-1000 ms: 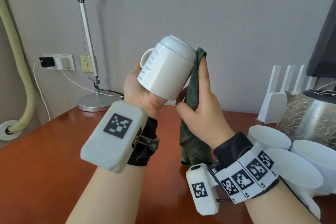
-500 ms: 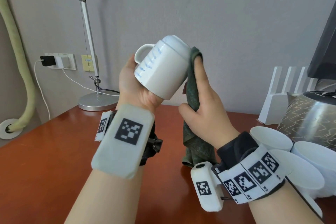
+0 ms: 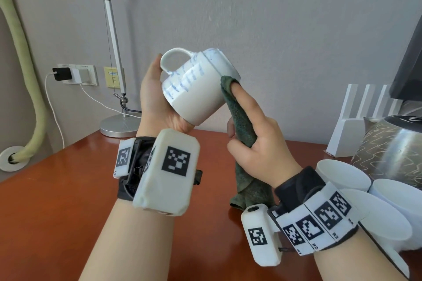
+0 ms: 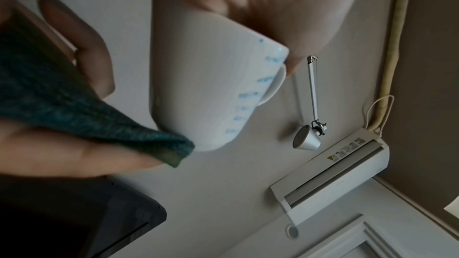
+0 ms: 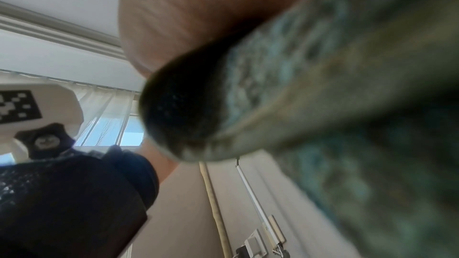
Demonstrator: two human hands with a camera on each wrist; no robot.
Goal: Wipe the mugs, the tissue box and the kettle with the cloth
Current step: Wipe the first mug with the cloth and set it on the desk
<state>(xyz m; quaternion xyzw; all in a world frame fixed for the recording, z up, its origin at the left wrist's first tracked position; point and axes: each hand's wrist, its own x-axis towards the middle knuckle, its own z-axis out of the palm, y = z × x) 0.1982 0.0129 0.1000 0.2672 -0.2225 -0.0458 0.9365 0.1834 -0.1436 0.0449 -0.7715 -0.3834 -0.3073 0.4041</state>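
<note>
Left hand [image 3: 157,100] grips a white mug [image 3: 196,91] upturned above the table [image 3: 57,201]; right hand [image 3: 258,143] clutches the green cloth [image 3: 239,118], fingertip pressing it on the mug's side. Three more mugs [image 3: 342,174] crowd beside a steel kettle [image 3: 392,150] at right, a lamp [image 3: 114,52] behind; the mug's blue lettering is unreadable.
</note>
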